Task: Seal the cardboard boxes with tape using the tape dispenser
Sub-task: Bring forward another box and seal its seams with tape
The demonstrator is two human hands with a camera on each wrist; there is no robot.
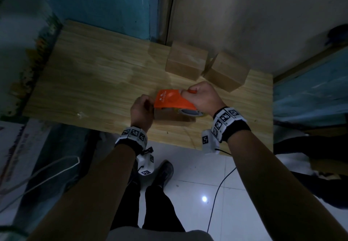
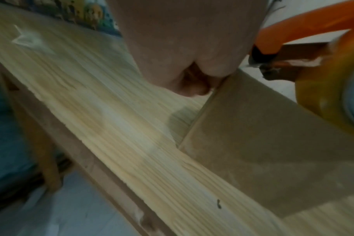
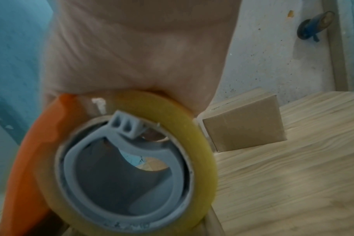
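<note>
A small cardboard box (image 1: 169, 117) (image 2: 273, 151) lies near the front edge of the wooden table (image 1: 84, 71). On top of it sits the orange tape dispenser (image 1: 173, 99) (image 2: 303, 30) (image 3: 30, 151) with its yellowish tape roll (image 1: 190, 112) (image 2: 329, 89) (image 3: 202, 143) toward me. My right hand (image 1: 201, 97) (image 3: 131, 47) grips the dispenser's handle. My left hand (image 1: 142, 109) (image 2: 184, 47) holds the box's left end, fingers curled over its top edge just by the dispenser's front. The box top is mostly hidden under the dispenser.
Two more cardboard boxes (image 1: 186, 60) (image 1: 226, 71) stand at the table's back right by the wall; one of these boxes (image 3: 244, 124) shows in the right wrist view. The table's left half is bare wood. A black cable (image 1: 218, 193) runs over the tiled floor.
</note>
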